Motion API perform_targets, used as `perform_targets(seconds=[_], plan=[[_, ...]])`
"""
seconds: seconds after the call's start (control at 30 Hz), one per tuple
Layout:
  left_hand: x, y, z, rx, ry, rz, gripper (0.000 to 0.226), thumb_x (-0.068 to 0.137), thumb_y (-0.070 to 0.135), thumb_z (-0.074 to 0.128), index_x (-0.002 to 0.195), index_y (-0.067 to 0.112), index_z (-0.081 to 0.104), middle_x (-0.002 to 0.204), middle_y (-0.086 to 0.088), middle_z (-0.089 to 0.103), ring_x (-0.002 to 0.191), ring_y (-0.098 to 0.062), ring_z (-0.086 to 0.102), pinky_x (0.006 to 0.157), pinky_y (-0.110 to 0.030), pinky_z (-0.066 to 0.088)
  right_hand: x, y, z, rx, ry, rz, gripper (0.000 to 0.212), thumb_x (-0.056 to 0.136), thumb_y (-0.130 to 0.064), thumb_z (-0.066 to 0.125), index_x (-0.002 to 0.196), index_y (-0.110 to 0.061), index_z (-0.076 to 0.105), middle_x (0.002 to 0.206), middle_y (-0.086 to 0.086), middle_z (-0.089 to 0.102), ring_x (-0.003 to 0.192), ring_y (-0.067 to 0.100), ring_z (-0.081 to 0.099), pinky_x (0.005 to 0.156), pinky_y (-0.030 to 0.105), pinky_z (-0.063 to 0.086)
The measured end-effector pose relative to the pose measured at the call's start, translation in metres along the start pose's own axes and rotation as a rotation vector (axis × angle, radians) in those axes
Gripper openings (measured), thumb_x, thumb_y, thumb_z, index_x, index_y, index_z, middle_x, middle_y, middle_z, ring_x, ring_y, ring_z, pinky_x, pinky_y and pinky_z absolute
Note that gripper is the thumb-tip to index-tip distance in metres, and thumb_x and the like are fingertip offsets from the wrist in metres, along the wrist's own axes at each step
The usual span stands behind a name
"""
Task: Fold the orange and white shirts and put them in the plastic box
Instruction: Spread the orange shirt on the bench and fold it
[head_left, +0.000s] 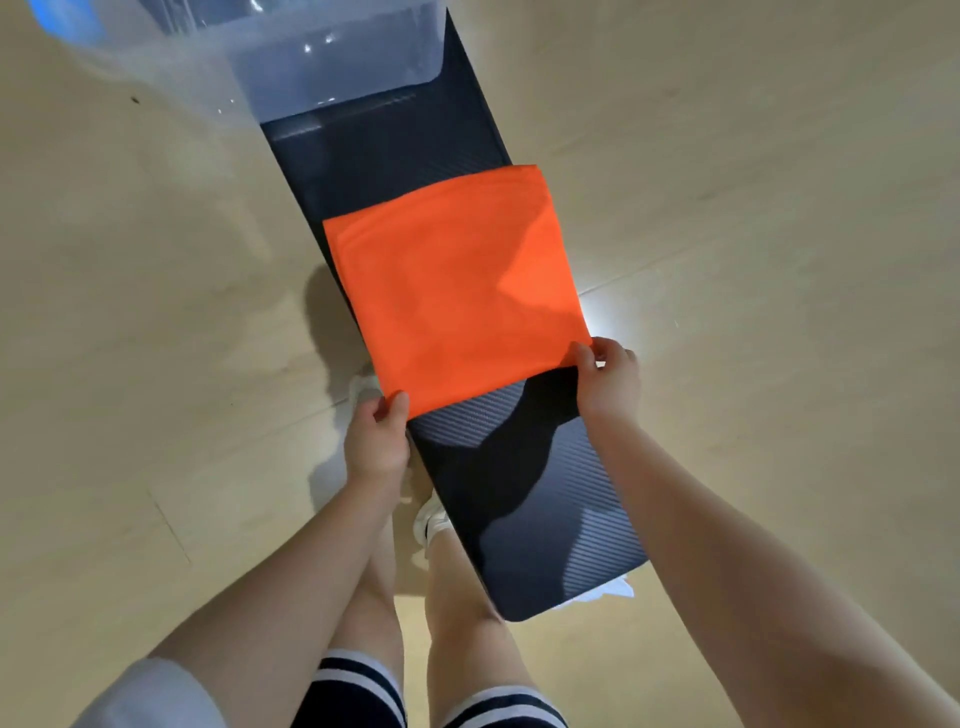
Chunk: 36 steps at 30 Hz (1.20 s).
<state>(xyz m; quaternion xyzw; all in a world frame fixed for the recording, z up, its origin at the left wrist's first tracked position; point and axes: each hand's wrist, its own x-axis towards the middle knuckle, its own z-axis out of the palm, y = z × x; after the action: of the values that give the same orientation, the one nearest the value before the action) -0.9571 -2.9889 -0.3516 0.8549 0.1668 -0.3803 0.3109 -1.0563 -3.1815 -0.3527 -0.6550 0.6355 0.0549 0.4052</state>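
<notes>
The orange shirt (457, 280) is folded into a flat rectangle and held out above a dark mat (545, 509). My left hand (376, 436) pinches its near left corner. My right hand (608, 384) pinches its near right corner. The clear plastic box (291, 57) stands at the mat's far end, at the top of the view. A bit of white cloth (615, 590), perhaps the white shirt, pokes out from under the mat's near right corner; most of it is hidden.
The mat runs diagonally across a tan wooden floor (156, 312). My legs and a white shoe (431, 519) stand at the mat's left edge. A blue object (62, 21) shows at the top left beside the box.
</notes>
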Motion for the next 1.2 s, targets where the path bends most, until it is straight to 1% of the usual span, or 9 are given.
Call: perform_targets(seconds=[0.1,0.37,0.47,0.6,0.7,0.8,0.93,1.03,1.2], plan=[[-0.007,0.0,0.0,-0.262,-0.013,-0.133,0.035,0.093,0.032,0.052,0.102,-0.001,0.059,0.081,-0.01,0.06,0.078,-0.022,0.056,0.062,-0.026,0.042,0.002,-0.007,0.008,0.143,-0.009,0.13,0.036,0.088,-0.032,0.057,0.114,-0.009,0.057,0.103,0.006,0.061,0.092,0.022,0.055,0.083,0.032,0.044],[-0.019,0.004,-0.014,-0.56,-0.186,-0.232,0.027,0.096,0.022,0.049,0.118,0.006,0.049,0.102,-0.007,0.06,0.086,-0.018,0.062,0.075,-0.022,0.05,-0.009,0.002,-0.001,0.462,-0.066,0.333,0.016,0.085,-0.016,0.06,0.071,-0.013,0.052,0.068,0.005,0.055,0.063,0.016,0.053,0.074,0.031,0.051],[-0.04,-0.005,-0.027,-0.5,-0.185,-0.227,0.013,0.094,0.019,0.052,0.093,0.006,0.055,0.075,-0.006,0.057,0.061,-0.013,0.053,0.059,-0.019,0.045,-0.034,0.017,-0.017,0.436,-0.131,0.367,0.007,0.084,-0.011,0.06,0.083,-0.006,0.056,0.074,0.013,0.058,0.061,0.017,0.053,0.061,0.025,0.05],[-0.067,-0.013,-0.043,-0.36,-0.12,-0.142,0.013,0.091,0.015,0.057,0.082,0.011,0.049,0.063,-0.008,0.052,0.046,-0.012,0.046,0.039,-0.017,0.037,-0.067,0.027,-0.044,0.378,-0.085,0.334,0.03,0.078,-0.008,0.062,0.103,-0.011,0.046,0.069,0.013,0.058,0.051,0.019,0.052,0.051,0.027,0.044],[-0.076,-0.011,-0.058,-0.303,-0.127,-0.059,0.012,0.091,0.011,0.053,0.099,0.017,0.047,0.07,-0.008,0.055,0.054,-0.015,0.048,0.05,-0.025,0.038,-0.08,0.022,-0.06,0.298,-0.129,0.188,0.021,0.082,-0.011,0.061,0.092,-0.021,0.046,0.07,0.009,0.06,0.048,0.016,0.054,0.051,0.024,0.042],[-0.07,0.006,-0.072,-0.215,-0.273,0.022,0.029,0.092,0.004,0.042,0.092,0.025,0.061,0.079,-0.008,0.058,0.064,-0.016,0.052,0.061,-0.027,0.043,-0.075,0.005,-0.068,0.284,-0.212,0.028,0.019,0.09,-0.01,0.056,0.075,-0.022,0.056,0.068,0.004,0.06,0.05,0.007,0.057,0.053,0.018,0.041],[-0.048,0.033,-0.086,-0.056,-0.367,0.145,0.036,0.083,0.004,0.056,0.113,0.023,0.06,0.092,-0.001,0.06,0.08,-0.013,0.055,0.073,-0.023,0.044,-0.059,-0.02,-0.072,0.341,-0.343,-0.005,0.017,0.084,-0.004,0.063,0.1,-0.01,0.058,0.078,-0.002,0.059,0.067,0.006,0.056,0.056,0.014,0.043],[-0.028,0.052,-0.085,0.03,-0.327,0.262,0.029,0.084,0.014,0.064,0.113,0.015,0.06,0.1,-0.002,0.061,0.093,-0.018,0.058,0.085,-0.03,0.047,-0.041,-0.029,-0.064,0.237,-0.307,-0.085,0.014,0.083,-0.001,0.062,0.093,-0.01,0.061,0.075,0.001,0.059,0.069,0.014,0.053,0.065,0.022,0.045],[0.015,0.078,-0.066,0.122,-0.173,0.439,0.013,0.09,0.017,0.057,0.097,0.008,0.065,0.097,-0.005,0.055,0.09,-0.015,0.05,0.067,-0.018,0.034,-0.001,-0.035,-0.033,0.155,-0.131,-0.094,0.017,0.085,-0.016,0.062,0.07,-0.019,0.056,0.07,0.004,0.056,0.063,0.018,0.049,0.068,0.033,0.04]])
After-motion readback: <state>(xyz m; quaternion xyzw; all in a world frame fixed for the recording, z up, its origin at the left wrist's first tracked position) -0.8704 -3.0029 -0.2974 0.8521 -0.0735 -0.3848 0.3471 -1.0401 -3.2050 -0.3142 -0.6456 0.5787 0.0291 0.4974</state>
